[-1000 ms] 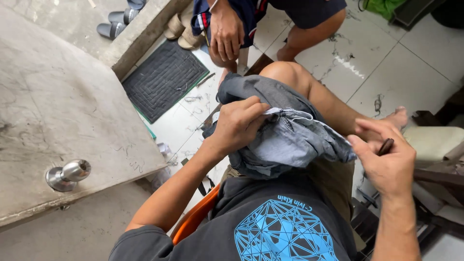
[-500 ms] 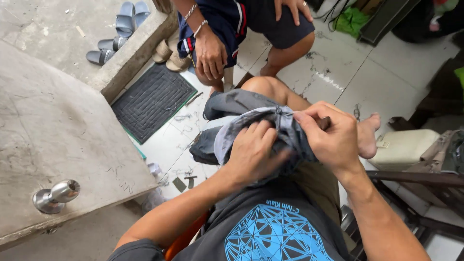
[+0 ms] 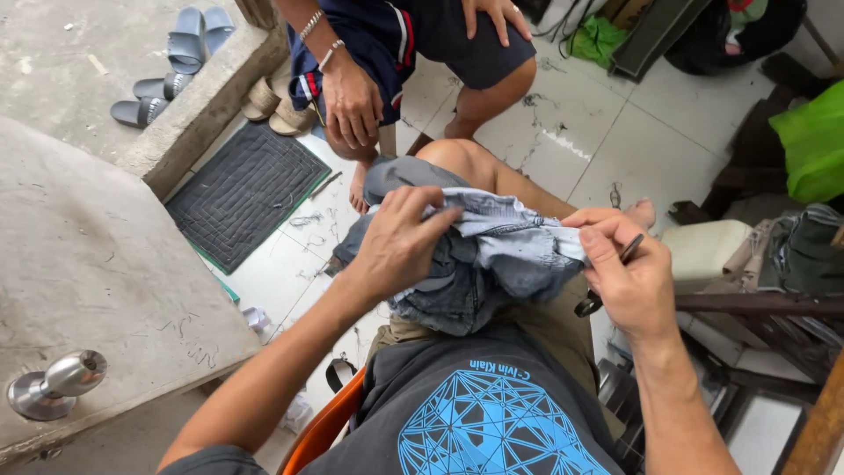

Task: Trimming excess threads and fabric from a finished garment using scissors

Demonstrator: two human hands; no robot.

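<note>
Head view of a seated person at work on a garment, with a second person close by. Far left, a grey weathered door leaf (image 3: 88, 264) with a round metal knob (image 3: 54, 387) stands open beside the chair. On the white tiled floor (image 3: 633, 141) beyond it lies a dark ribbed doormat (image 3: 242, 193), and grey slippers (image 3: 167, 62) rest on the concrete step at far left.

The crumpled grey-blue denim garment (image 3: 479, 264) lies bunched on the seated person's lap, over the raised knee. The left hand (image 3: 400, 246) clamps the bulk of the cloth from above, fingers curled and pressed together over a fold, thumb on the near side. The right hand (image 3: 629, 281) pinches the pale hem at the right edge between thumb and forefinger, while the remaining fingers curl round a small dark metal cutting tool (image 3: 607, 281), of which a thin shaft and a looped end show; its working tip is hidden.

Far centre, the second person's hand (image 3: 352, 105), wearing bracelets, hangs loosely just beyond the garment, near a bare foot.

Risks, as judged: the tool's concealed point lies close to the pinching fingertips and to the thigh beneath the cloth, so a slip could prick skin. Bunched layers could let the tool catch a lower layer unseen. The nearby hanging hand could be grazed if the tool swings outward.
</note>
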